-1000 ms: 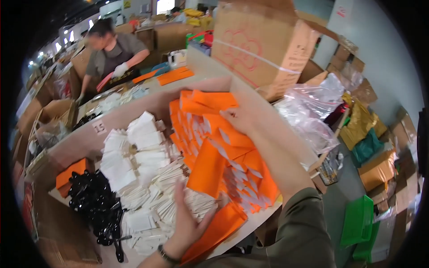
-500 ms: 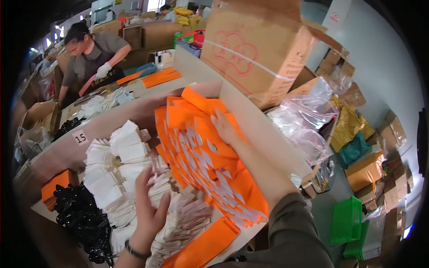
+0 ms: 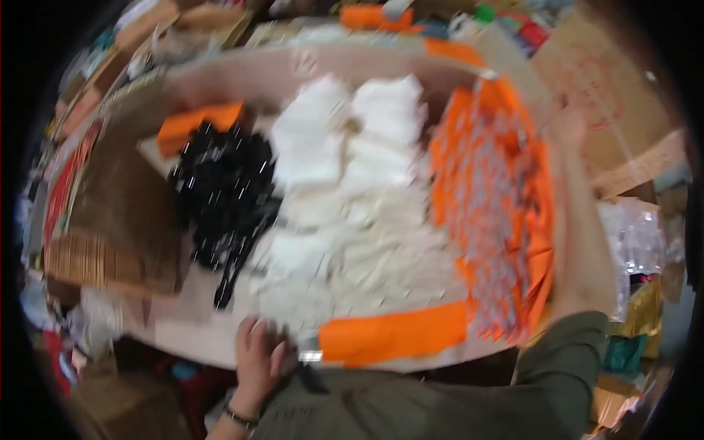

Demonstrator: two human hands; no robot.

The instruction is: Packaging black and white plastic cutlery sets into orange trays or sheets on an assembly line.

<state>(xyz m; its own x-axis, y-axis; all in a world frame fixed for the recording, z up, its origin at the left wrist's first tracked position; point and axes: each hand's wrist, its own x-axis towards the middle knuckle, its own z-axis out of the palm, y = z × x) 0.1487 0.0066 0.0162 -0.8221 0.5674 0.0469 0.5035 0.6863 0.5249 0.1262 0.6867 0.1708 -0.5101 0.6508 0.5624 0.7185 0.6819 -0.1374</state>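
My left hand [image 3: 257,359] is at the table's near edge, fingers loosely bent and apart, holding nothing that I can see. Right of it lies a flat orange strip stack [image 3: 396,334] with a shiny clip-like piece [image 3: 311,350] at its left end. My right arm reaches far along the right side, past a tall fanned pile of orange pieces with pale edges [image 3: 488,213]. My right hand [image 3: 568,125] is beside the table's right wall, its fingers smeared by motion. White folded pieces [image 3: 308,147] fill the middle, next to a heap of shiny black pieces [image 3: 224,183].
A raised board [image 3: 257,70] borders the table's far side. An open cardboard box [image 3: 125,213] stands at the left, near a small orange stack [image 3: 198,125]. A large carton [image 3: 609,88] is at the far right, with clear plastic bags [image 3: 638,235] below it.
The view has swung left and down. My right hand has left the orange pile for the right wall. My left hand has drawn back from above the white pieces to the near edge.
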